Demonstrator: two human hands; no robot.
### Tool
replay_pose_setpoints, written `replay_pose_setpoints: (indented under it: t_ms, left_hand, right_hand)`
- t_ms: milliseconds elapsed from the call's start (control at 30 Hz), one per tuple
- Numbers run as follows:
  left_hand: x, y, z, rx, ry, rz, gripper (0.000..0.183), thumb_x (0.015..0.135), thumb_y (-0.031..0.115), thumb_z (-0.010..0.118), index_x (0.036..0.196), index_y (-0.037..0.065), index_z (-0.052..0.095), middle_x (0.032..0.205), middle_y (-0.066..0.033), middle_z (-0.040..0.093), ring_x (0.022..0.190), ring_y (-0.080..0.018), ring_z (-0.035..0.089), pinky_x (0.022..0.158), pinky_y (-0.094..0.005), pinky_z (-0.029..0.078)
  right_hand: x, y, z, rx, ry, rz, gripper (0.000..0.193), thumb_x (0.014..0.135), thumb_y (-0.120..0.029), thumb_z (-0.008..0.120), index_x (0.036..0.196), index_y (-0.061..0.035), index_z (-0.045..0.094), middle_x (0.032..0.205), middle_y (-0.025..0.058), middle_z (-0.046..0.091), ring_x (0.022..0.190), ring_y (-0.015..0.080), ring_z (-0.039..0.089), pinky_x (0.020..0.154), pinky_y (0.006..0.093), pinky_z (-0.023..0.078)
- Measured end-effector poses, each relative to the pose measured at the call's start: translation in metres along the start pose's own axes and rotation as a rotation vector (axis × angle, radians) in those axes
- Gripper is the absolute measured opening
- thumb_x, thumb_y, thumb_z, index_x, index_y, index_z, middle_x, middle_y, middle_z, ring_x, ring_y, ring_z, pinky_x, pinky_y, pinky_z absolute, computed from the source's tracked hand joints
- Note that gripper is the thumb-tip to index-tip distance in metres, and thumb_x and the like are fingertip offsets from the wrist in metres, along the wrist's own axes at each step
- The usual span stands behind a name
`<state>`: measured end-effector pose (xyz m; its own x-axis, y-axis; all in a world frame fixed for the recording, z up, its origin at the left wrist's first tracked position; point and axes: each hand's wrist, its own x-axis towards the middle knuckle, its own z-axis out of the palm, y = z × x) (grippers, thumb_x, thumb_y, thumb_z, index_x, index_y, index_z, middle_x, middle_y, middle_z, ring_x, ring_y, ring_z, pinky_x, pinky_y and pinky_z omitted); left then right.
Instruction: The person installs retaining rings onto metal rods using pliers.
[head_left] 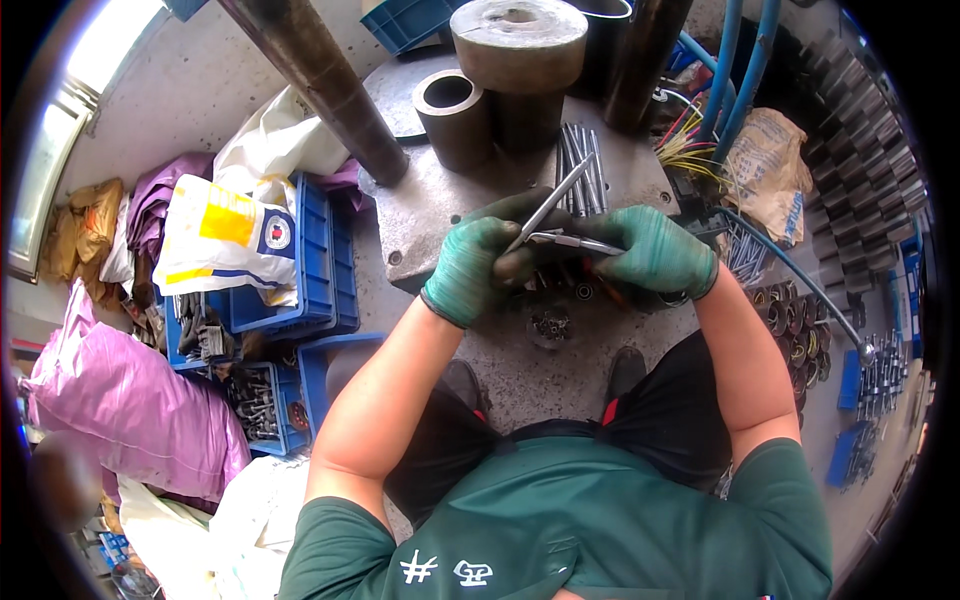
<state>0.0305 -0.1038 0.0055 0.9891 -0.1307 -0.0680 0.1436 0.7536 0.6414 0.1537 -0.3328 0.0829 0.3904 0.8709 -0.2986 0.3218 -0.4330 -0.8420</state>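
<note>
Both my hands wear green gloves with dark, dirty fingers. My left hand (pixel 472 262) is closed round a grey metal rod (pixel 556 194), which slants up and away to the right over the steel plate (pixel 425 225). My right hand (pixel 655 252) is closed on a second, thinner metal rod (pixel 575 241), which points left toward my left fingers. Whether its tip touches them I cannot tell. Just beyond my hands, a bundle of metal rods (pixel 590 165) lies on the plate. A small container of little metal parts (pixel 552 328) shows below my hands.
A thick metal post (pixel 320 85) and a hollow cylinder (pixel 450 125) stand on the plate, beside a heavy round block (pixel 520 45). Blue crates (pixel 318 255) and a purple sack (pixel 140 400) are at left. Blue hoses (pixel 735 75) and a brown paper bag (pixel 765 170) are at right.
</note>
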Motion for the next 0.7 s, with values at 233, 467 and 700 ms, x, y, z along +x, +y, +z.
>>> replay_pose_setpoints:
  t_ms: [233,467,700]
  left_hand:
    - [0.002,0.002,-0.007,-0.264,-0.061,0.041,0.072,0.095,0.013,0.056,0.161,-0.004,0.033,0.137,-0.0256,0.066,0.048,-0.0087,0.051,0.041,-0.0195,0.039]
    - [0.004,0.013,-0.01,-0.304,-0.092,0.095,0.072,0.095,0.023,0.063,0.158,0.0,0.038,0.129,-0.0233,0.07,0.048,-0.0092,0.052,0.039,-0.0191,0.04]
    - [0.004,0.016,-0.02,-0.254,-0.137,0.192,0.068,0.094,0.022,0.065,0.153,-0.002,0.04,0.128,-0.028,0.069,0.057,-0.0173,0.064,0.048,-0.025,0.052]
  right_hand:
    - [0.005,0.01,0.019,0.083,0.077,-0.12,0.061,0.089,-0.008,0.07,0.147,0.0022,0.056,0.115,0.0175,0.076,0.101,0.0253,0.074,0.092,0.0372,0.056]
    - [-0.004,0.007,0.0,0.682,-0.201,0.063,0.045,0.092,-0.02,0.07,0.13,0.0023,0.062,0.103,0.0117,0.073,0.093,0.0183,0.071,0.083,0.0329,0.056]
    - [0.004,0.033,-0.007,0.679,0.188,-0.051,0.043,0.095,-0.018,0.07,0.133,0.0011,0.062,0.103,0.0035,0.072,0.093,0.0111,0.068,0.082,0.0271,0.056]
